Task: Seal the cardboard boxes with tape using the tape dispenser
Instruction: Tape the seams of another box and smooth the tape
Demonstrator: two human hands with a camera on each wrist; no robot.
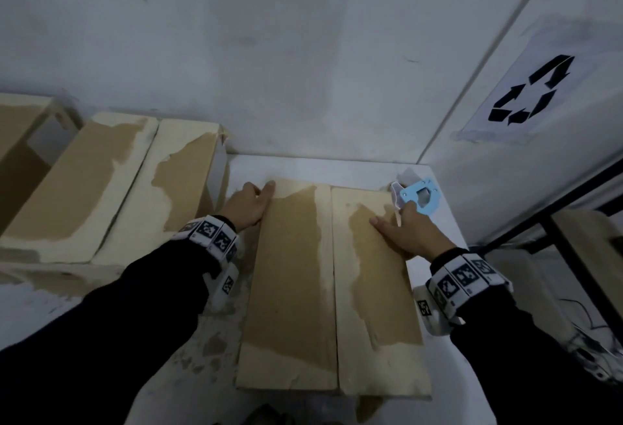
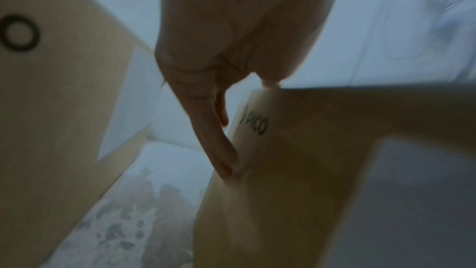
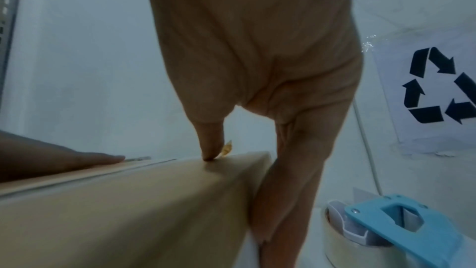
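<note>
Now the left hand [image 1: 247,205] and right hand [image 1: 409,234] are pressing straight fingers against the cardboard box [image 1: 293,272] sides, thumbs on top; the tape dispenser [image 1: 419,197] is lying just beyond the right hand.

Recycling sign [image 1: 529,94], white table [image 1: 303,168]

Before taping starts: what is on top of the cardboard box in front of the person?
On the cardboard box: the left hand at its far left corner, the right hand at its far right edge, thumbs on the closed flaps. The flaps hide whatever is inside.
</note>
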